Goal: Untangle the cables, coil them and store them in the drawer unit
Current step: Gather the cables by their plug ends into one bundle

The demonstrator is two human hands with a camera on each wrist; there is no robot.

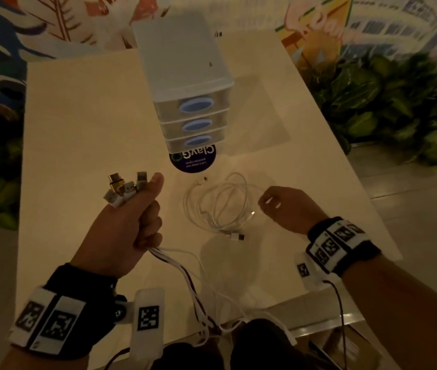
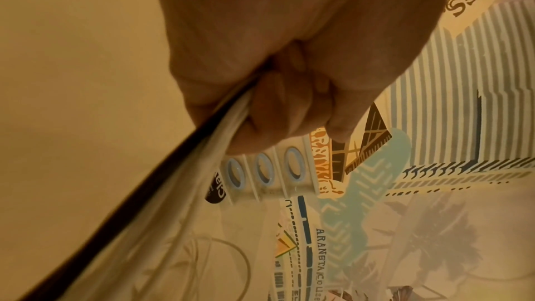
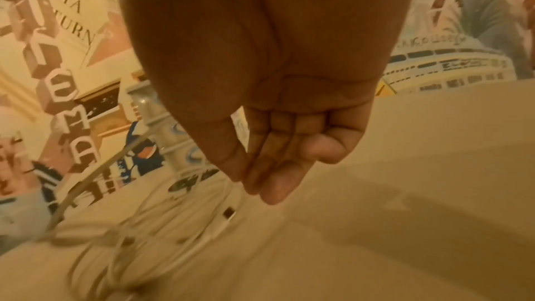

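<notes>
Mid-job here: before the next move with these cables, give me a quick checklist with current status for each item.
1. Left hand grips the bundle of cables firmly, plug ends sticking out above the fist: ok.
2. Bundle strands separated: not ok, they run together off the near table edge.
3. White cable on the table coiled neatly: not ok, it lies in loose uneven loops.
4. Right hand has a strand of that white cable: cannot tell, fingers are curled at its edge, grip unclear.
5. Drawer unit open for storing: not ok, all three drawers are closed.
6. Path from the white cable to the drawer unit unobstructed: ok.
</notes>
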